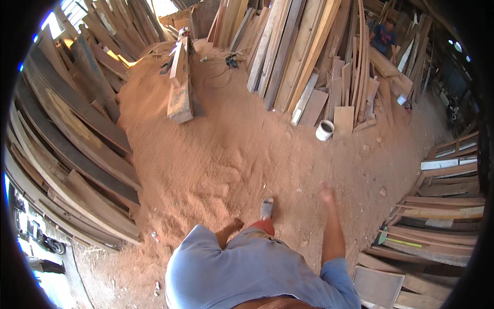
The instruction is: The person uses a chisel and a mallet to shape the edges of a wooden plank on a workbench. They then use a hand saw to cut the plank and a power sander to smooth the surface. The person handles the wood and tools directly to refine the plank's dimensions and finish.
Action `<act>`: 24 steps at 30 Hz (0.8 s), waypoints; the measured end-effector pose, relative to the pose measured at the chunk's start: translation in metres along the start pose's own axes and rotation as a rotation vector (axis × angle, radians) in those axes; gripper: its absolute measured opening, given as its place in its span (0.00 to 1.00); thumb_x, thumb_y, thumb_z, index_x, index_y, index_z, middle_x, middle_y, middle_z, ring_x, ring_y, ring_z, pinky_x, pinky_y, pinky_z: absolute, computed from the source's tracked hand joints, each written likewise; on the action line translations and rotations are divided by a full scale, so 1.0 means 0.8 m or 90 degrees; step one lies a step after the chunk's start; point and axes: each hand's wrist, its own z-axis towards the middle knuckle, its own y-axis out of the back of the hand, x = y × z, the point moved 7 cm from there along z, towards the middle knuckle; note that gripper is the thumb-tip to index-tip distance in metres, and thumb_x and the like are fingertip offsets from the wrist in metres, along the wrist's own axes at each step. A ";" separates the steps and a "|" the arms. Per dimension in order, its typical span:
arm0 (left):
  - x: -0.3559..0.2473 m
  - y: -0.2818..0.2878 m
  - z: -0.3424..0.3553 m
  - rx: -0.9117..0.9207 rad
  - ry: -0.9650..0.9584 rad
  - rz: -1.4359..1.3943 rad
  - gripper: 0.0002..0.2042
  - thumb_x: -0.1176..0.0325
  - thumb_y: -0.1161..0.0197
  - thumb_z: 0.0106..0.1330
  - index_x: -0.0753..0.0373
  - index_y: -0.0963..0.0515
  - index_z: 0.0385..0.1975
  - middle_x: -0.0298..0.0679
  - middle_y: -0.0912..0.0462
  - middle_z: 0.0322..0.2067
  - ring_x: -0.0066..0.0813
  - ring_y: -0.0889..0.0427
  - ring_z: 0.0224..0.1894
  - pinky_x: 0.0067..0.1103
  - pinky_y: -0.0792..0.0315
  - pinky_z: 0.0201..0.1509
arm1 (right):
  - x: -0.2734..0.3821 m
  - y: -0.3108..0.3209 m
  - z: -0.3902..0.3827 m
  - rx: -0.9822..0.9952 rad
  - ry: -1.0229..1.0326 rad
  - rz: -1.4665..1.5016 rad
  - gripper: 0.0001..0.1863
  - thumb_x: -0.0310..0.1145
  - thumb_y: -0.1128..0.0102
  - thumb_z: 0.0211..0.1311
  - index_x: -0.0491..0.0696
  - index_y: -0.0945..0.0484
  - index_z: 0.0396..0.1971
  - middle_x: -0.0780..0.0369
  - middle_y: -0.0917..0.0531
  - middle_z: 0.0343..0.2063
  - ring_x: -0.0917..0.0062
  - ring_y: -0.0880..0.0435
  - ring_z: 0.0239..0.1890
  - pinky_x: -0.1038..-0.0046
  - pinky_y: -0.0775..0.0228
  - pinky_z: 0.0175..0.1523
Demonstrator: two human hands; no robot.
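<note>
My left hand (237, 224) hangs low beside my body, close to my left thigh. It shows small and dark, and its fingers cannot be made out. Out in front on the other side is my right hand (327, 193), at the end of an outstretched forearm above the dusty ground. Motion smears its fingers, and no object shows in it. One foot in a grey sandal (266, 208) is forward on the reddish sawdust (206, 165) between the two hands.
Long planks (72, 134) lean along the left. More boards (288, 56) stand ahead, with a white bucket (324, 130) at their foot. A thick beam (180, 98) rises from the sawdust near a green power tool (231, 61). Stacked wood (437, 226) lies right; a person (383, 37) is far right.
</note>
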 end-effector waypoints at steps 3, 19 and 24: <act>-0.047 0.005 0.046 0.156 -0.090 -0.045 0.18 0.57 0.37 0.66 0.61 0.15 0.50 0.52 0.16 0.52 0.38 0.24 0.63 0.30 0.32 0.67 | -0.054 -0.109 0.043 0.186 0.153 -0.189 0.23 0.42 0.45 0.74 0.40 0.22 0.58 0.53 0.17 0.55 0.63 0.18 0.57 0.63 0.28 0.61; -0.198 0.374 0.296 -0.136 -0.156 -0.596 0.22 0.53 0.35 0.68 0.65 0.23 0.51 0.39 0.18 0.29 0.29 0.17 0.27 0.26 0.24 0.28 | -0.339 0.039 0.093 -0.019 -0.506 0.270 0.14 0.34 0.50 0.68 0.52 0.28 0.20 0.63 0.34 0.11 0.76 0.39 0.10 0.67 0.54 0.17; -0.187 0.330 0.314 -0.082 0.001 -0.666 0.17 0.57 0.36 0.69 0.64 0.21 0.47 0.40 0.18 0.31 0.31 0.17 0.29 0.27 0.23 0.30 | -0.177 0.014 0.383 0.082 -0.275 0.178 0.09 0.36 0.46 0.68 0.47 0.24 0.30 0.61 0.23 0.18 0.73 0.31 0.11 0.65 0.43 0.15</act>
